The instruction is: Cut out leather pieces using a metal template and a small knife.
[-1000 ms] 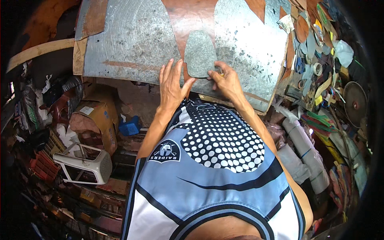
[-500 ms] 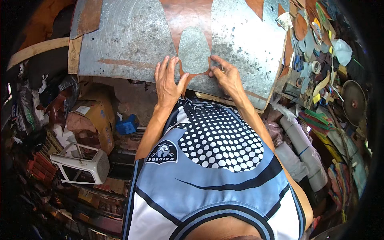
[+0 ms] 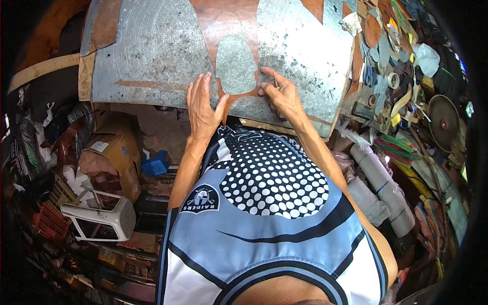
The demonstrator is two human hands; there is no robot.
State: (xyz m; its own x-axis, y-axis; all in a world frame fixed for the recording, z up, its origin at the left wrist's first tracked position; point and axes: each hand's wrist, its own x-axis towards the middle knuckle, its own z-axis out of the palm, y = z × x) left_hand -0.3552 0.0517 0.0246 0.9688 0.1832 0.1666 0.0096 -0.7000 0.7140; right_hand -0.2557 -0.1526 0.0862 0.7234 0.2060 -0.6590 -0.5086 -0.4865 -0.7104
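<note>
A brown leather piece (image 3: 231, 18) lies on the metal-topped table in front of me. Within its lower part is a flat, mottled grey oval (image 3: 237, 63); I cannot tell if it is a template on the leather or bare metal through an opening. At its lower left, my left hand (image 3: 203, 109) is open, fingers stretched out, the thumb beside the leather's lower edge. Right of the oval, my right hand (image 3: 280, 96) has its fingers curled, index and thumb tips close to the leather's edge. Something slim and dark shows between those fingers, too hidden to name.
Tools, tape and scraps crowd the right side near a roll of tape (image 3: 393, 80). Wrapped rolls (image 3: 381, 188) lean below, by a round fan-like disc (image 3: 443, 123). At left are a white stool (image 3: 101, 216), a cardboard box (image 3: 114, 157) and a blue basket (image 3: 155, 164).
The whole view has shifted slightly, putting the table further left. My left fingers have drawn a little away from the oval's side, and my right hand sits slightly further from its edge.
</note>
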